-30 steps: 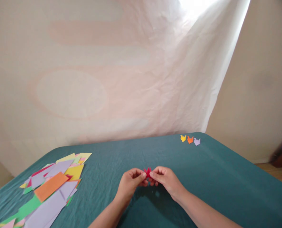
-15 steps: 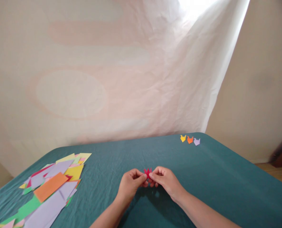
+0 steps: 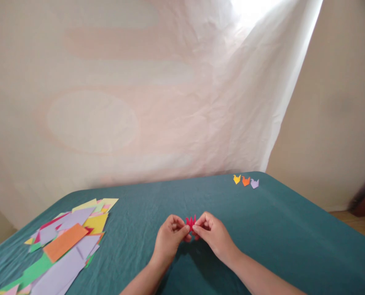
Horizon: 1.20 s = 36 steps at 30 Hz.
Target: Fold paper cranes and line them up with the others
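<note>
Left hand (image 3: 169,237) grasps the left side of the red fold (image 3: 191,222) between thumb and fingers; right hand (image 3: 217,237) pinches its right side likewise, the two thumb tips just apart across its near face; several narrow points of the fold stand upward between the hands; its lower part is largely hidden by the fingers. The fold is at the middle of the near half of the table (image 3: 133,221), over a green cloth, with a dark shadow below the hands; whether any finger touches the cloth, I cannot tell.

At the far right corner lie three folded birds in a row, close together: yellow (image 3: 236,179), orange (image 3: 246,181), lilac (image 3: 255,184); at the left lies a loose, overlapping paper pile (image 3: 65,241), mainly lilac, green, orange and yellow; a pale drape (image 3: 170,123) hangs behind the table; a plain wall (image 3: 332,123) shows at right.
</note>
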{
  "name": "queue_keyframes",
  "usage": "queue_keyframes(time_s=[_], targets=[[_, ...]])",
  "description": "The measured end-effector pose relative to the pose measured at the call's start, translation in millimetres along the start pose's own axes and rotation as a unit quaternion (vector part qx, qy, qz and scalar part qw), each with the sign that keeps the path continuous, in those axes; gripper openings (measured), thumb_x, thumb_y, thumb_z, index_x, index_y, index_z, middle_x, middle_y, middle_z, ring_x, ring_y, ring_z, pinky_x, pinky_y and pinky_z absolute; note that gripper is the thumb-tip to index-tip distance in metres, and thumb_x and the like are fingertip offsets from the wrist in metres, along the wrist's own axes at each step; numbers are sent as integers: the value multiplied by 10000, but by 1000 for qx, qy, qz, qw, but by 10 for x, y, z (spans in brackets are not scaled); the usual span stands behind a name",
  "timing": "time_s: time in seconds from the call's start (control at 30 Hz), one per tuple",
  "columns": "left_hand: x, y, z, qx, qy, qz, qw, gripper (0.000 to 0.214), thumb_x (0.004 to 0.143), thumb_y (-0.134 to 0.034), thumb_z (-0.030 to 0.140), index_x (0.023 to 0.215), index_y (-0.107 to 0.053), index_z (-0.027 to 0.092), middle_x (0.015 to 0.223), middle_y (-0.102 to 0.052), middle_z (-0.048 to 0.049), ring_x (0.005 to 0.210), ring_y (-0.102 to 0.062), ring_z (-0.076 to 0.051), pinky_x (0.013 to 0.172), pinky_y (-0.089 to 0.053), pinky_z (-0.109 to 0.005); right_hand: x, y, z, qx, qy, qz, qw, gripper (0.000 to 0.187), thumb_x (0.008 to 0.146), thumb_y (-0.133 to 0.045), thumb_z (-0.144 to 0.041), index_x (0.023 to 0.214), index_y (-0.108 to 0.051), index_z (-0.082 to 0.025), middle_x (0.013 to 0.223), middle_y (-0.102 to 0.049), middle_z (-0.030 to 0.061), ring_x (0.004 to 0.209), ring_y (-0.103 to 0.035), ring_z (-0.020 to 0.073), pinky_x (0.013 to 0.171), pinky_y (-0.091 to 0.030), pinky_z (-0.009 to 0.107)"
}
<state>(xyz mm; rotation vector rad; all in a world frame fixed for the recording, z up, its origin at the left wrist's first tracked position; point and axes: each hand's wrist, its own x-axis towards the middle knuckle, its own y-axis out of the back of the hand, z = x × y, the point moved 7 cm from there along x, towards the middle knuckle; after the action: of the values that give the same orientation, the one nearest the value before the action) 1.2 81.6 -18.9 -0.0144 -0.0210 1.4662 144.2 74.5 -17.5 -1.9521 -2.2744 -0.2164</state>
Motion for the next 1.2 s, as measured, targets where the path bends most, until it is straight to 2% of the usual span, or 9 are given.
queue_keyframes(time_s=[0.1, 0.23, 0.4, 0.57, 0.73, 0.9, 1.03, 1.13, 1.2], targets=[[-5, -45, -56, -38, 43, -40, 998, 400, 631, -753, 400, 896, -573, 160, 671, -659, -7, 562, -627, -143, 596, -483, -253, -19, 0, -77, -46, 27, 8, 999, 188, 799, -615, -357, 744, -522, -202, 637, -622, -18, 583, -601, 145, 579, -447, 255], [-7, -65, -139, -13, 78, -72, 994, 329, 655, -731, 430, 704, -621, 124, 620, -660, -40, 550, -595, -129, 588, -452, -231, -41, -11, -106, -65, 36, 8, 997, 170, 805, -608, -338, 761, -505, -210, 631, -609, -28, 572, -597, 139, 559, -433, 242], [-18, -65, -46, 57, 30, -57, 996, 278, 699, -691, 406, 663, -643, 135, 559, -650, -28, 526, -567, -130, 566, -417, -220, -35, -20, -56, -29, 18, -18, 999, 263, 822, -588, -379, 1019, -552, -209, 708, -642, -5, 650, -609, 160, 620, -450, 264], [-56, -94, 3, 155, -4, -59, 986, 226, 745, -623, 365, 699, -659, 146, 562, -635, -19, 540, -562, -147, 545, -389, -222, -7, 10, -35, -94, 27, -12, 995, 175, 778, -640, -358, 770, -679, -187, 759, -661, 29, 716, -589, 176, 659, -434, 266], [-76, -92, 87, 282, -85, -54, 954, 154, 743, -605, 299, 685, -675, 175, 645, -644, -15, 629, -569, -162, 603, -377, -231, -4, 33, 18, -102, -4, 9, 995, 140, 767, -645, -309, 720, -664, -178, 664, -648, 13, 628, -565, 155, 586, -416, 244], [-117, -150, 187, 340, -128, -74, 929, 150, 749, -590, 270, 648, -653, 178, 689, -635, -7, 686, -572, -162, 642, -368, -234, -31, 26, -110, -169, 26, 29, 985, 115, 753, -645, -219, 645, -656, -179, 641, -635, -3, 627, -566, 138, 573, -393, 219], [-120, -112, 247, 358, -147, -35, 921, 133, 751, -574, 243, 652, -631, 174, 696, -618, 2, 713, -561, -157, 665, -360, -234, -41, 15, -192, -171, 50, 33, 983, 109, 793, -599, -209, 725, -680, -184, 713, -664, 1, 690, -595, 139, 613, -408, 212], [-79, -10, 222, 357, -122, 12, 926, 156, 759, -562, 259, 641, -612, 168, 672, -602, 7, 675, -542, -148, 639, -353, -231, -34, 10, -167, -162, 52, 21, 985, 87, 783, -626, -234, 825, -682, -183, 796, -682, 12, 745, -611, 150, 664, -425, 218], [-51, 38, 186, 355, -102, 26, 929, 171, 760, -561, 279, 639, -605, 167, 656, -590, 11, 652, -530, -145, 624, -349, -230, -29, 7, -130, -183, 55, 14, 982, 75, 775, -642, -243, 782, -680, -180, 755, -674, 7, 719, -606, 148, 660, -419, 220]])
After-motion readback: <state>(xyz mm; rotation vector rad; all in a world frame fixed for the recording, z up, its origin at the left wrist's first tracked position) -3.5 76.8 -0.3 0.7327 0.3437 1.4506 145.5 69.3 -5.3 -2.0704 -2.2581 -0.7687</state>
